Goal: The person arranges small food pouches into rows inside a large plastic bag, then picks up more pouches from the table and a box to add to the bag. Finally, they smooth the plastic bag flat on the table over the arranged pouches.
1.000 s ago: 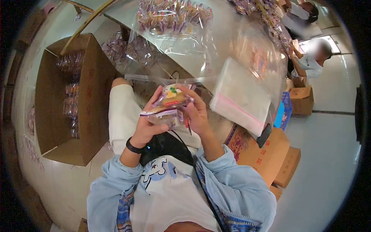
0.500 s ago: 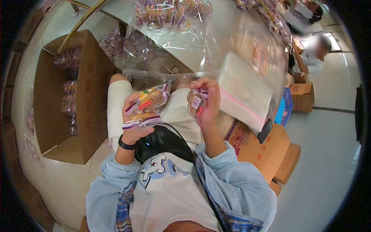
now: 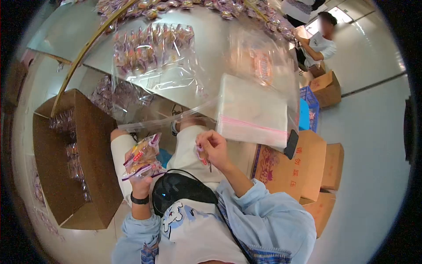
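Observation:
Over my left thigh, my left hand (image 3: 141, 186) is closed around wrapped cakes (image 3: 141, 155) in clear packets with purple edges; two can be made out, one above the other. My right hand (image 3: 215, 152), above my right thigh, has its fingers curled round another wrapped cake (image 3: 202, 155), mostly hidden by the hand. In front of me a large clear bag (image 3: 167, 81) lies on the table, rows of wrapped cakes (image 3: 154, 46) inside it, its mouth hanging over the edge. Right of that bag is a stack of flat clear bags (image 3: 252, 108) with pink strips.
A tall open carton (image 3: 99, 176) with packets inside stands at my left. On the right are a dark phone-like object (image 3: 292, 144), a printed carton (image 3: 292, 169) and a blue crate (image 3: 313, 103). More wrapped cakes cover the far table edge. A person (image 3: 323, 46) works at the far right.
My view has shifted, showing more of the table. My right hand has moved down with its cake, which its fingers now cover more. My left hand still holds its cakes, lower and further left.

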Available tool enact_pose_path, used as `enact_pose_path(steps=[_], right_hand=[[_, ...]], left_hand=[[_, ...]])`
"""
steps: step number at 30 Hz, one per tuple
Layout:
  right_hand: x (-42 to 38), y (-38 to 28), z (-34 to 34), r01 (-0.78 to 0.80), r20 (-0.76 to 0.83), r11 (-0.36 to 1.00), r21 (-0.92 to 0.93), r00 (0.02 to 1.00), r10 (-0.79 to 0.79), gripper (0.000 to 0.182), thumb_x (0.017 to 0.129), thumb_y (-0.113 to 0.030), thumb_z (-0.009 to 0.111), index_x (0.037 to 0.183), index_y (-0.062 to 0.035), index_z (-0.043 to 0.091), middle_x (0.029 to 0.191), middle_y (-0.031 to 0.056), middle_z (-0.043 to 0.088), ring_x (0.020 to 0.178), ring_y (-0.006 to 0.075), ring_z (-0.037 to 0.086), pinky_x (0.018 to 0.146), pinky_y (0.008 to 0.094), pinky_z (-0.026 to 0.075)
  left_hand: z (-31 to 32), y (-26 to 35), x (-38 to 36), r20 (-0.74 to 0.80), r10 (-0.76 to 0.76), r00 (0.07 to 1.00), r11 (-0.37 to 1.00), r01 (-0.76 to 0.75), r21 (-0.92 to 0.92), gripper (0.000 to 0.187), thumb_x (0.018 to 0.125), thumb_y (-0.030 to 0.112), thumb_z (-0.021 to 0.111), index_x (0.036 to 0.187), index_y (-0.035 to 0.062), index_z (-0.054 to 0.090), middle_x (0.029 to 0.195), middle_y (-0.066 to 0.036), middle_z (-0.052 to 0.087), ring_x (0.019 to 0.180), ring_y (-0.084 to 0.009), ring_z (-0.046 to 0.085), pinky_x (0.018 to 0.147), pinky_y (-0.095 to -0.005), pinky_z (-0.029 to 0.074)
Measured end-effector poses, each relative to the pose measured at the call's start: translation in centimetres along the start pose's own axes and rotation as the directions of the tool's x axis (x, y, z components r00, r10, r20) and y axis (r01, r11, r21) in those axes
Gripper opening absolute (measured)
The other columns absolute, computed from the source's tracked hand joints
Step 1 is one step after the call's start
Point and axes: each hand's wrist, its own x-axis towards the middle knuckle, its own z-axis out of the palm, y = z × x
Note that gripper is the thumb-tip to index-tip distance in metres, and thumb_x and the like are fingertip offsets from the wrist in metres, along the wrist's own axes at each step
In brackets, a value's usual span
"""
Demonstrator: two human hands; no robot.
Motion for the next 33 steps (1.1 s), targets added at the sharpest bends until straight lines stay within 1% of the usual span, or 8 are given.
enact_pose_path(steps=[7,14,19,22,25,28,31,33], right_hand=[[-6.1,5.0,-10.5,-0.078,-0.281,0.966,-0.246,0.960,0.006,0.024,0.092,-0.012,0.075,0.109,-0.0039,0.061,0.089,0.0054,0.069,0.075,0.0115,0.066,0.066,0.0276,0.054],[-15.8,13.6,-22.8,-0.575,-0.589,0.818,-0.017,0.667,0.457,0.046,0.105,-0.043,0.054,0.111,0.0002,0.069,0.079,0.0070,0.070,0.072,0.0126,0.068,0.059,0.0253,0.051],[-21.7,15.4,-24.7,-0.748,-0.529,0.616,0.247,0.429,0.733,0.039,0.104,-0.031,0.049,0.113,0.0000,0.070,0.076,0.0094,0.071,0.066,0.0204,0.067,0.053,0.0327,0.051],[-22.1,18.3,-24.5,-0.707,-0.642,0.696,-0.123,0.592,0.488,0.031,0.095,-0.024,0.057,0.114,-0.0037,0.069,0.075,0.0122,0.070,0.061,0.0233,0.066,0.054,0.0358,0.053],[-22.2,21.1,-24.8,-0.701,-0.794,0.542,-0.464,0.600,0.096,0.029,0.089,-0.022,0.064,0.113,-0.0056,0.069,0.067,0.0147,0.068,0.045,0.0219,0.062,0.042,0.0360,0.049],[-22.7,17.9,-23.8,-0.775,-0.761,0.270,-0.571,0.624,0.179,0.031,0.088,-0.023,0.068,0.113,-0.0052,0.068,0.075,0.0144,0.072,0.053,0.0206,0.068,0.044,0.0358,0.051],[-20.4,12.4,-21.6,-0.906,-0.881,0.404,-0.127,0.290,0.373,0.030,0.089,-0.026,0.069,0.111,-0.0044,0.069,0.081,0.0107,0.074,0.056,0.0182,0.068,0.044,0.0338,0.050],[-20.1,15.6,-24.1,-0.783,-0.716,0.620,0.051,0.405,0.569,0.033,0.092,-0.029,0.065,0.110,-0.0012,0.070,0.086,0.0130,0.073,0.062,0.0185,0.068,0.052,0.0336,0.054]], left_hand=[[-3.5,-2.9,-0.9,-0.006,-0.035,0.999,0.999,0.035,0.020,0.093,0.074,0.043,0.088,0.144,0.0055,0.041,0.131,-0.015,0.058,0.111,-0.0291,0.063,0.078,-0.0397,0.060],[-2.3,-2.4,-0.2,0.129,-0.126,0.984,0.992,0.128,-0.014,0.085,0.079,0.045,0.083,0.141,0.0033,0.044,0.131,-0.015,0.058,0.112,-0.0282,0.063,0.088,-0.0430,0.058],[-4.2,-3.4,-0.1,0.147,-0.137,0.980,0.990,0.132,0.042,0.091,0.078,0.052,0.081,0.144,0.0039,0.042,0.135,-0.015,0.057,0.117,-0.0294,0.060,0.092,-0.0452,0.057],[-5.1,-4.2,-0.1,0.141,-0.131,0.981,0.991,0.130,0.018,0.092,0.079,0.052,0.081,0.146,0.0040,0.041,0.136,-0.015,0.056,0.120,-0.0301,0.059,0.093,-0.0455,0.056],[-3.9,-3.7,0.1,0.118,-0.148,0.982,0.989,0.148,0.008,0.096,0.077,0.052,0.082,0.147,0.0024,0.038,0.135,-0.019,0.055,0.114,-0.0293,0.061,0.089,-0.0423,0.057],[-4.0,-3.5,0.2,0.154,-0.153,0.976,0.988,0.155,-0.002,0.092,0.079,0.049,0.080,0.146,0.0020,0.040,0.136,-0.019,0.055,0.115,-0.0314,0.062,0.092,-0.0431,0.056],[-5.2,-3.9,0.4,0.173,-0.148,0.974,0.989,0.150,0.005,0.089,0.080,0.048,0.078,0.146,0.0015,0.041,0.137,-0.018,0.055,0.115,-0.0331,0.062,0.094,-0.0447,0.056],[-6.1,-4.0,0.5,0.160,-0.168,0.973,0.985,0.170,-0.001,0.090,0.079,0.048,0.078,0.146,0.0010,0.041,0.136,-0.019,0.056,0.115,-0.0335,0.062,0.094,-0.0452,0.056]])
